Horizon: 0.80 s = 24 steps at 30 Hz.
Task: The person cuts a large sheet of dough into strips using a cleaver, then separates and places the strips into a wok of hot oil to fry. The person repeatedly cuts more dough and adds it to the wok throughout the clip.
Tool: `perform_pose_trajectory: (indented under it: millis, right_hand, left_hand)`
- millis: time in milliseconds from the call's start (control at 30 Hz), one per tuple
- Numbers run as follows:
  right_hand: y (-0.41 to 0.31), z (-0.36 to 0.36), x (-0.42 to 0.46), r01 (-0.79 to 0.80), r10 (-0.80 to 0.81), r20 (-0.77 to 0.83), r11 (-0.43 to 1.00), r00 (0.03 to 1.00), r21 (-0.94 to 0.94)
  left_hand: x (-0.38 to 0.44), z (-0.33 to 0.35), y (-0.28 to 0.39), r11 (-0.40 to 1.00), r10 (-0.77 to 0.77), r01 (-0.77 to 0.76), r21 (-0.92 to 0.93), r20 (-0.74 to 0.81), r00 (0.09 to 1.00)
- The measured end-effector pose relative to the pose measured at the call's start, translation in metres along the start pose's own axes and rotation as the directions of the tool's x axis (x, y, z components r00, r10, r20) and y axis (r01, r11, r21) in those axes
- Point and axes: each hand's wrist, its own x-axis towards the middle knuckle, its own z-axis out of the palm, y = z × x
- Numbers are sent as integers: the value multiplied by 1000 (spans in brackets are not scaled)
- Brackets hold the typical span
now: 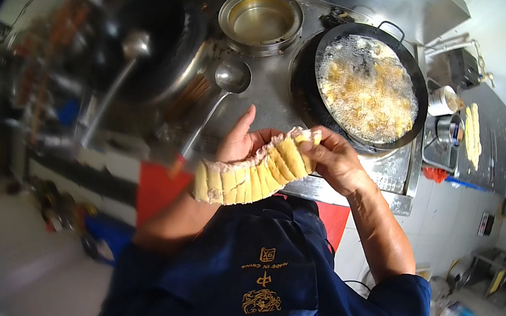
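A long yellow food strip (255,176), cut crosswise into many joined slices, has a ragged pinkish layer that looks like minced meat along its upper edge. My right hand (341,163) pinches its upper right end between thumb and fingers. My left hand (242,140) supports it from behind, thumb raised, with the strip lying across the palm and wrist; part of that hand is hidden. Just beyond my right hand, a black wok (318,75) with a loop handle holds bubbling oil (369,89) with golden pieces frying in it.
A steel ladle (233,77) lies on the steel stove top (271,85). Behind it stands a round metal pot (256,47). Leftward are a dark wok (146,73) and another ladle (136,44). More yellow strips (473,136) lie on the right-hand counter (496,130).
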Motion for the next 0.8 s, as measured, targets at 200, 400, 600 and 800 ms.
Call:
perform_pose_trajectory:
  millis: [200,400,600,800]
  right_hand:
    - [-34,35,21,115,-78,-220,980,972,160]
    - [-52,20,53,-10,-46,-127,911,991,-413]
    - [-84,-58,83,139,-227,-305,949,925,-283]
    - [-102,-169,177,-134,-504,43,-310,862,-941]
  left_hand:
    - [11,-3,57,998,-34,33,-56,-21,999]
    - [51,-12,60,992,-126,126,-2,-6,992]
    - [78,-19,74,977,-64,79,-196,82,995]
    - [82,-90,87,975,103,-96,-201,22,994]
